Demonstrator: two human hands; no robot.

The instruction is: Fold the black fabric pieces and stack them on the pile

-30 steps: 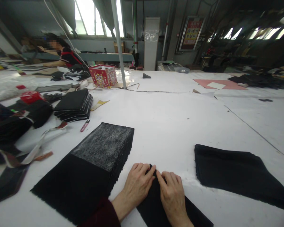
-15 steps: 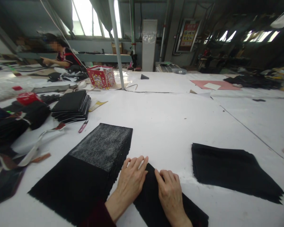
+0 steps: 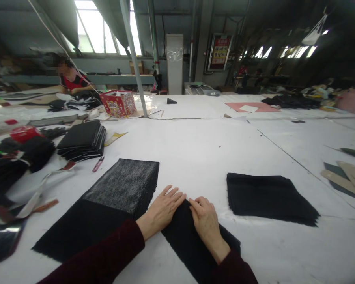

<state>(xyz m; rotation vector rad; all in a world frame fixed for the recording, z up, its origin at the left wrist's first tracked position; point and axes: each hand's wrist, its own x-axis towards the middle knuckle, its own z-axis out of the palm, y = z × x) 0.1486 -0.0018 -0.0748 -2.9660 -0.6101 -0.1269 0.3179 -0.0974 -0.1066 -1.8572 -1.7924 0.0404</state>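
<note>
A black fabric piece (image 3: 192, 244) lies on the white table (image 3: 213, 150) right in front of me. My left hand (image 3: 162, 209) rests flat on its left edge with the fingers stretched out. My right hand (image 3: 205, 221) presses on the piece's far corner, fingers bent down onto the cloth. To the left lies a stack of black fabric pieces (image 3: 106, 205) whose far half is greyish. A second stack of black pieces (image 3: 266, 195) lies to the right.
Folded black pieces (image 3: 81, 140), pink snips (image 3: 97, 163) and loose straps lie at the left. A red printed box (image 3: 117, 103) stands by a metal pole (image 3: 133, 59). A person works at the far left. Green and beige strips (image 3: 346, 177) lie at the right edge.
The view has tilted up and shifted, so my sleeves now show. My left hand has spread flat beside the fabric's far corner; my right hand stays on the cloth.
</note>
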